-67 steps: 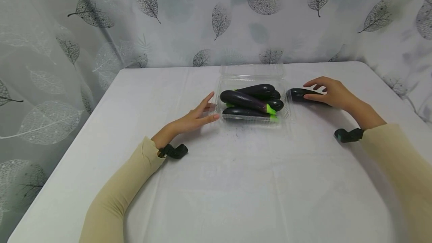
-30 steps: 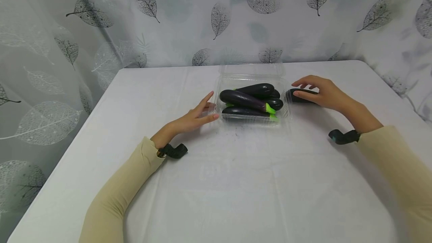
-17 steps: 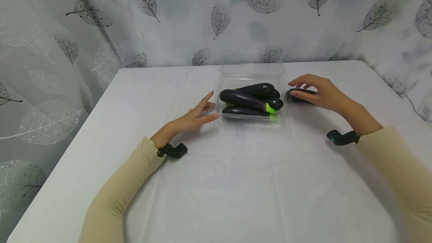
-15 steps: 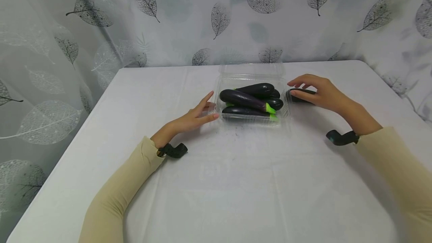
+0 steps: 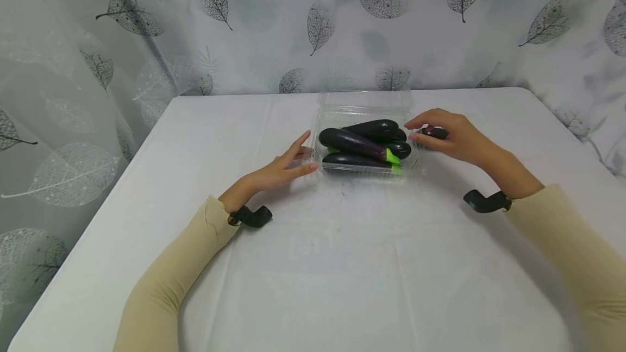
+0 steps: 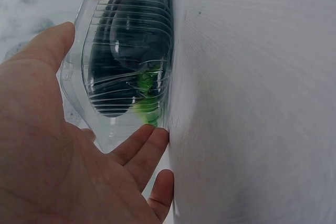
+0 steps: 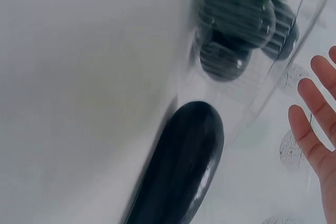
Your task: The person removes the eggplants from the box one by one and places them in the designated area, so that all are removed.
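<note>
Tray (image 5: 329,119) on tbl (image 5: 313,265), several eggplants (image 5: 354,144) in it; loose eggplant (image 7: 181,161) to R; curtain (image 5: 274,31) bhd tbl.

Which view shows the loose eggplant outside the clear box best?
Right wrist: loose eggplant unobstructed, rounded end visible, though cropped at the bottom. Head: right hand hides most of it. Left wrist: not visible.

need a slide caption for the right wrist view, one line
One eggplant lies outside a clear container of more eggplants, with the right hand at the frame's right edge.
</note>
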A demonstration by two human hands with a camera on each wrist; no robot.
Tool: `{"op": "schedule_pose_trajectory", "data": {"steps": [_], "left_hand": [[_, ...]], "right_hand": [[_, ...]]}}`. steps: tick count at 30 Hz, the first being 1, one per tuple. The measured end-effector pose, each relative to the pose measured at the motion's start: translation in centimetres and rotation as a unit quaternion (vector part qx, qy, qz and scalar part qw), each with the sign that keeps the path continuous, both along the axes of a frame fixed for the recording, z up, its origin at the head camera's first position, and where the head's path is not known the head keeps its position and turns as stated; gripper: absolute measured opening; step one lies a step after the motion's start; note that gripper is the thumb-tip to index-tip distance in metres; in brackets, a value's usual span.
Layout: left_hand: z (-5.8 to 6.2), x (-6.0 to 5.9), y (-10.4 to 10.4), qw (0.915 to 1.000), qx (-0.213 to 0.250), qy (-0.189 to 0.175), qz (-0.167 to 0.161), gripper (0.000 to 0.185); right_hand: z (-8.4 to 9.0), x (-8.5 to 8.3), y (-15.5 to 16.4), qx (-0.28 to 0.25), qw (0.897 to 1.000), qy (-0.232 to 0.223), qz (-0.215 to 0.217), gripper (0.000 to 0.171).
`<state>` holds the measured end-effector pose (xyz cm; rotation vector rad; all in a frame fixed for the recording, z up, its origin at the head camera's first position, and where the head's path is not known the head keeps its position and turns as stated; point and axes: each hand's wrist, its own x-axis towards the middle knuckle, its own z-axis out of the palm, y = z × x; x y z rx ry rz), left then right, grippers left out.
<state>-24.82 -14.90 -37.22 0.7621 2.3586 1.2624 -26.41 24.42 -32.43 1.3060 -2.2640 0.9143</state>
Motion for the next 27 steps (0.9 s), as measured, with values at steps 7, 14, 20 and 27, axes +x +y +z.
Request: {"op": "schedule_pose_trajectory", "data": {"steps": [7,14,20,27], "left_hand": [[0.0,-0.1,0.0,1.0,-0.001,-0.002,0.001,0.085],[0.2,0.1,0.0,1.0,-0.003,-0.003,0.002,0.085],[0.1,-0.1,0.0,1.0,-0.007,-0.002,0.003,0.085],[0.2,0.1,0.1,1.0,-0.007,-0.001,0.002,0.085]], "right_hand": [[-0.4,0.4,-1.2,-0.003,1.0,-0.006,0.025,0.04],[-1.0,0.5,-2.3,0.013,0.999,-0.024,0.037,0.039],[-1.3,0.8,-3.3,0.026,0.997,-0.058,0.035,0.04],[-1.7,0.9,-4.2,0.045,0.996,-0.079,0.01,0.036]]}}
